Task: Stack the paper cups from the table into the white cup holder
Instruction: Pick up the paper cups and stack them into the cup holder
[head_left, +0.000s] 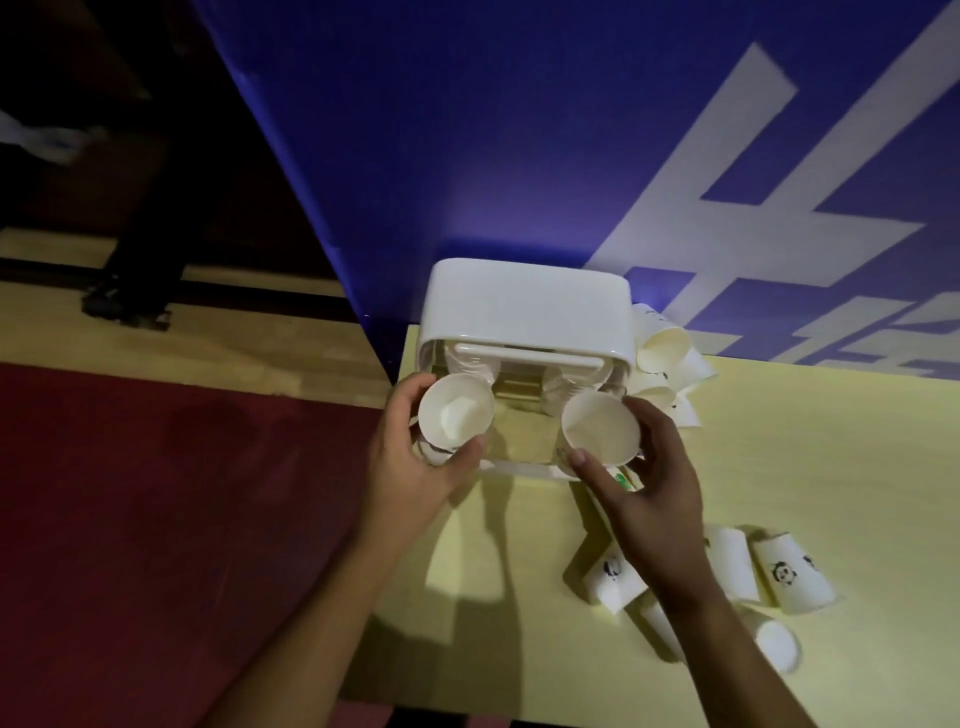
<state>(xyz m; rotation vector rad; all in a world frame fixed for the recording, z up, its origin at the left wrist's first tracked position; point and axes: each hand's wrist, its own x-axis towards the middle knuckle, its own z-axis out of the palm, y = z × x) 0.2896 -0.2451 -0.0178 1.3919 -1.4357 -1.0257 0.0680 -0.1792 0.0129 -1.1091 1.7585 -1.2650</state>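
Left hand (415, 480) grips left cup (456, 413), right hand (652, 501) right cup (602, 428); yellow table (810, 467), blue wall (467, 130).

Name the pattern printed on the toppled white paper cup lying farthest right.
A black panda face on the cup; head view.

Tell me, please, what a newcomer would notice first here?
The left hand holds the left cup, the right hand the right cup, both mouths facing the camera, before the white cup holder at the table's far corner. Loose cups lie tipped near the right forearm, one panda-printed.
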